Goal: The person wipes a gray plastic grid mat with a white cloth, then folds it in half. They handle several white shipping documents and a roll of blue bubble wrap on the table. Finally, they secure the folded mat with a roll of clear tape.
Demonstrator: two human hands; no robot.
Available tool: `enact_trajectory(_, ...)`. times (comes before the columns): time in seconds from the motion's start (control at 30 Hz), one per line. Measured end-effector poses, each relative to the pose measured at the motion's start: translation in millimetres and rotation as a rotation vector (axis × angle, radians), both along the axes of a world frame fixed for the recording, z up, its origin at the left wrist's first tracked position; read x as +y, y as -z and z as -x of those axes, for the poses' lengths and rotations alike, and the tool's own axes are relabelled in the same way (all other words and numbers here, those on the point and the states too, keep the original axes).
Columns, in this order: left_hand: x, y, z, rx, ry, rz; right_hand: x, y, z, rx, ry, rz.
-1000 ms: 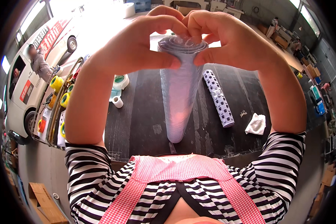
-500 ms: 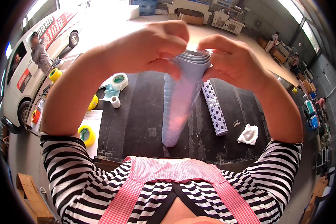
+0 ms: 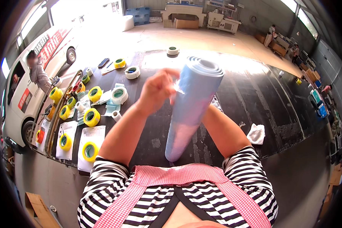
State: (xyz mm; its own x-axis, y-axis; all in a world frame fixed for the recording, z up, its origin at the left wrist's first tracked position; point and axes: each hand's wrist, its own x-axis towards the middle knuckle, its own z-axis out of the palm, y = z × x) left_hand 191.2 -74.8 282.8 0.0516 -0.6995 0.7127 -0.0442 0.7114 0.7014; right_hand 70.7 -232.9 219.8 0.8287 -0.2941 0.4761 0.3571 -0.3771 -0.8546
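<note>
A pale blue rolled sheet [image 3: 195,110] stands tilted on the black tabletop, its lower end near me and its coiled open end raised. My left hand [image 3: 159,89] is at the roll's upper left side, fingers curled in and slightly blurred. A shiny bit of clear film [image 3: 179,88] shows at its fingertips against the roll. My right forearm [image 3: 225,131] runs behind the roll, which hides the right hand and its fingers. Only a sliver of a patterned roll [image 3: 216,102] shows beside the blue one.
Several yellow tape rolls [image 3: 91,117], white tape rolls [image 3: 119,95] and papers [image 3: 91,138] lie on the left of the black table [image 3: 254,98]. A crumpled white cloth [image 3: 256,134] lies at right. A person [image 3: 38,70] stands by a white van [image 3: 17,102].
Both hands have left the roll's top rim and come lower. My left hand is now at its left side, my right hand behind it. The roll's coiled end shows more fully.
</note>
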Motion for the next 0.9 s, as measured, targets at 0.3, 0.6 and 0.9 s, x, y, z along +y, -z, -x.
enact_trajectory(0.3,29.7,140.9,62.0,-1.205,-0.105,-0.029,-40.9,-22.9,60.8,-0.204,0.294,-0.474)
enact_trajectory(0.6,258.5,230.2,-26.9,-0.843,0.037,-1.548,-140.0,53.0,119.9,-0.273,0.657,-0.902)
enact_trajectory(0.9,555.4,260.5,-83.9,-0.897,-0.025,-2.314,-169.7,92.5,128.6,-0.216,0.413,-1.131)
